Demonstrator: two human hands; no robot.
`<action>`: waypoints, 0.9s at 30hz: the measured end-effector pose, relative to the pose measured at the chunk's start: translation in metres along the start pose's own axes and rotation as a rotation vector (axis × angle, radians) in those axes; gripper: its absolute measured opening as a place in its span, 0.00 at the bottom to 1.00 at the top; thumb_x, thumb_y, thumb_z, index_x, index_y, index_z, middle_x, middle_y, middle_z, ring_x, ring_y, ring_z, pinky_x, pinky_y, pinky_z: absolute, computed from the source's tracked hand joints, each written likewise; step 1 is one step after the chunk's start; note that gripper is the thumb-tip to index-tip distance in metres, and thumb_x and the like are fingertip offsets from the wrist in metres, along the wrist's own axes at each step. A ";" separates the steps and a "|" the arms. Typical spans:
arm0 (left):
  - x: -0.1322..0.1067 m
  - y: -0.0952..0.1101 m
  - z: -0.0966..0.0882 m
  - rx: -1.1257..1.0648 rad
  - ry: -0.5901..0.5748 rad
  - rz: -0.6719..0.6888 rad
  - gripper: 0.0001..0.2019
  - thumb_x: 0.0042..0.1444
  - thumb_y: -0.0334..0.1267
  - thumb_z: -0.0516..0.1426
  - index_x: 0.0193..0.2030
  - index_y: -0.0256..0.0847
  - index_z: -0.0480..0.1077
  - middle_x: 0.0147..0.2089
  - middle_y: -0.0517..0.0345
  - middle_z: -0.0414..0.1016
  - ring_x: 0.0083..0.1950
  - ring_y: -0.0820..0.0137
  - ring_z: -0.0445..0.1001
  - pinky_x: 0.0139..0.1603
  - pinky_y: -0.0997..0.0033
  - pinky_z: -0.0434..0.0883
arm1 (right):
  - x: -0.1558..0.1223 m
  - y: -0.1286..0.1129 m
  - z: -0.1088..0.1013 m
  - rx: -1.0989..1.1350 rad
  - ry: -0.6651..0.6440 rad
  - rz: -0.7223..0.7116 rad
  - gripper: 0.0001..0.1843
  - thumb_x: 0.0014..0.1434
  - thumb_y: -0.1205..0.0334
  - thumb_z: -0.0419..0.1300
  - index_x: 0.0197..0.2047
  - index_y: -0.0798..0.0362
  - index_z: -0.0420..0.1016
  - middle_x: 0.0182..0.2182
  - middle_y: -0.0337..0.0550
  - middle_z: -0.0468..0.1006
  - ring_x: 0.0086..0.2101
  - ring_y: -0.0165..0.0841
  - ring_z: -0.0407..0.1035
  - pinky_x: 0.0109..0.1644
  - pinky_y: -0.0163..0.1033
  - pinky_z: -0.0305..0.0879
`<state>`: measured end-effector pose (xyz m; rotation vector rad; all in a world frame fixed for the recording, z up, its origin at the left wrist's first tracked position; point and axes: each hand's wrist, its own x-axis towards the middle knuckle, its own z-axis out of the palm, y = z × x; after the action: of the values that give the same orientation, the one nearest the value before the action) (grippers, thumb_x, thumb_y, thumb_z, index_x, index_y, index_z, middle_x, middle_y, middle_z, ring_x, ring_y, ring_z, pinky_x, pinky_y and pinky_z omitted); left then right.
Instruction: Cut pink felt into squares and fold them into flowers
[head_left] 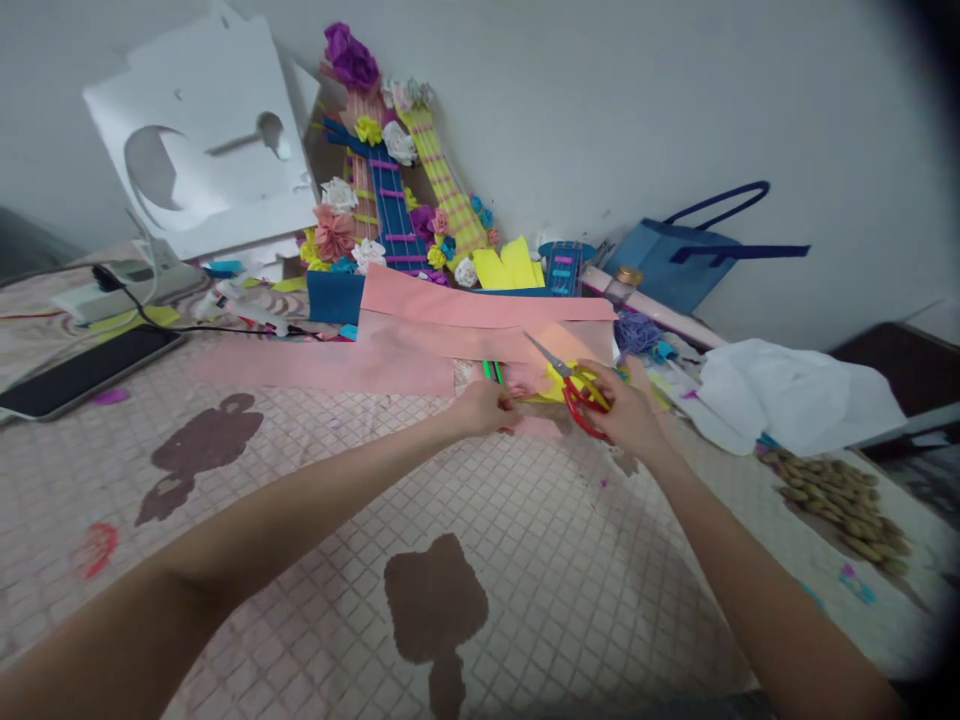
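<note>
Seems partway through cutting, with decorated guitars [395,205] apparently complete well beyond the grip and broad pink sheets [480,303], loose and seemingly unfinished, just beyond it. Pinches a strip [538,427], small, flat and pale pink, in the left hand [482,408], and clasps scissors [565,370] in the right hand [624,408], with blades clear of it.

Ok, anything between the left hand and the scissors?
Yellow paper and a small pink piece lie between the left hand and the scissors in the right hand; nothing visible seems to block the way.
</note>
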<state>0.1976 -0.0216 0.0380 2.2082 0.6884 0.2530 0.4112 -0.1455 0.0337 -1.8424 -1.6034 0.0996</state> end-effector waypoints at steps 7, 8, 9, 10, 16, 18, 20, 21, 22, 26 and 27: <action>0.045 0.038 0.025 0.139 0.071 -0.145 0.14 0.49 0.45 0.61 0.33 0.34 0.76 0.32 0.49 0.77 0.33 0.64 0.75 0.30 0.72 0.69 | 0.025 0.000 -0.020 0.160 -0.018 0.007 0.33 0.48 0.62 0.64 0.58 0.49 0.64 0.49 0.49 0.76 0.47 0.42 0.73 0.51 0.50 0.69; 0.048 0.040 0.028 0.159 0.075 -0.175 0.16 0.48 0.46 0.62 0.36 0.33 0.75 0.35 0.47 0.77 0.35 0.63 0.76 0.32 0.71 0.70 | 0.023 0.000 -0.020 0.171 -0.026 0.012 0.33 0.48 0.61 0.65 0.58 0.49 0.64 0.49 0.49 0.75 0.47 0.43 0.73 0.51 0.51 0.69; 0.050 0.041 0.031 0.180 0.077 -0.206 0.18 0.48 0.46 0.62 0.39 0.33 0.75 0.37 0.46 0.78 0.36 0.61 0.76 0.34 0.70 0.71 | 0.020 0.000 -0.019 0.182 -0.035 0.015 0.33 0.48 0.61 0.65 0.58 0.49 0.64 0.49 0.49 0.75 0.47 0.43 0.72 0.51 0.51 0.69; 0.052 0.042 0.034 0.201 0.077 -0.233 0.19 0.48 0.46 0.62 0.41 0.33 0.74 0.39 0.44 0.77 0.38 0.60 0.76 0.36 0.69 0.72 | 0.017 0.000 -0.018 0.197 -0.047 0.020 0.33 0.48 0.60 0.65 0.58 0.49 0.64 0.50 0.49 0.75 0.47 0.43 0.72 0.52 0.51 0.69; 0.057 0.043 0.035 0.313 0.033 -0.255 0.18 0.50 0.43 0.61 0.45 0.35 0.73 0.43 0.45 0.77 0.43 0.61 0.77 0.40 0.69 0.73 | -0.008 0.000 -0.001 0.427 -0.179 0.128 0.31 0.48 0.57 0.65 0.56 0.47 0.64 0.49 0.50 0.76 0.47 0.44 0.73 0.50 0.51 0.70; 0.054 0.044 0.030 0.357 0.031 -0.218 0.15 0.51 0.40 0.60 0.44 0.34 0.74 0.41 0.45 0.77 0.42 0.61 0.77 0.39 0.69 0.73 | -0.013 0.003 0.004 0.453 -0.207 0.175 0.31 0.48 0.58 0.65 0.56 0.46 0.65 0.47 0.48 0.78 0.46 0.43 0.74 0.50 0.51 0.70; 0.046 0.045 0.024 0.411 0.051 -0.155 0.12 0.53 0.36 0.59 0.43 0.34 0.74 0.40 0.44 0.77 0.43 0.59 0.76 0.40 0.66 0.73 | -0.015 0.006 0.006 0.456 -0.203 0.200 0.30 0.48 0.58 0.65 0.55 0.46 0.65 0.44 0.47 0.79 0.45 0.43 0.74 0.49 0.51 0.71; 0.042 0.044 0.022 0.440 0.067 -0.115 0.11 0.53 0.34 0.58 0.43 0.33 0.74 0.40 0.43 0.76 0.44 0.58 0.76 0.41 0.64 0.73 | -0.016 0.007 0.006 0.465 -0.191 0.202 0.31 0.48 0.58 0.66 0.55 0.46 0.65 0.43 0.47 0.79 0.44 0.42 0.74 0.48 0.51 0.71; 0.036 0.044 0.021 0.468 0.085 -0.070 0.11 0.54 0.33 0.56 0.43 0.32 0.73 0.40 0.42 0.76 0.45 0.57 0.75 0.43 0.62 0.73 | -0.015 0.007 0.005 0.482 -0.177 0.202 0.31 0.48 0.58 0.66 0.55 0.46 0.65 0.43 0.47 0.79 0.44 0.42 0.74 0.48 0.50 0.71; 0.021 0.033 0.027 0.542 0.137 0.176 0.13 0.59 0.28 0.50 0.49 0.34 0.70 0.51 0.43 0.72 0.57 0.58 0.67 0.54 0.58 0.67 | -0.012 0.007 -0.004 0.561 -0.111 0.216 0.33 0.46 0.55 0.68 0.55 0.46 0.64 0.42 0.46 0.78 0.41 0.40 0.75 0.46 0.47 0.72; 0.020 0.029 0.032 0.563 0.127 0.281 0.14 0.60 0.28 0.48 0.50 0.36 0.69 0.54 0.45 0.70 0.59 0.60 0.65 0.57 0.59 0.64 | -0.011 0.006 -0.006 0.565 -0.098 0.223 0.33 0.46 0.54 0.68 0.55 0.46 0.64 0.41 0.45 0.78 0.40 0.40 0.75 0.44 0.47 0.72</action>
<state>0.2380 -0.0463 0.0377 2.8538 0.5601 0.3788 0.4164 -0.1582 0.0310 -1.5697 -1.2532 0.6798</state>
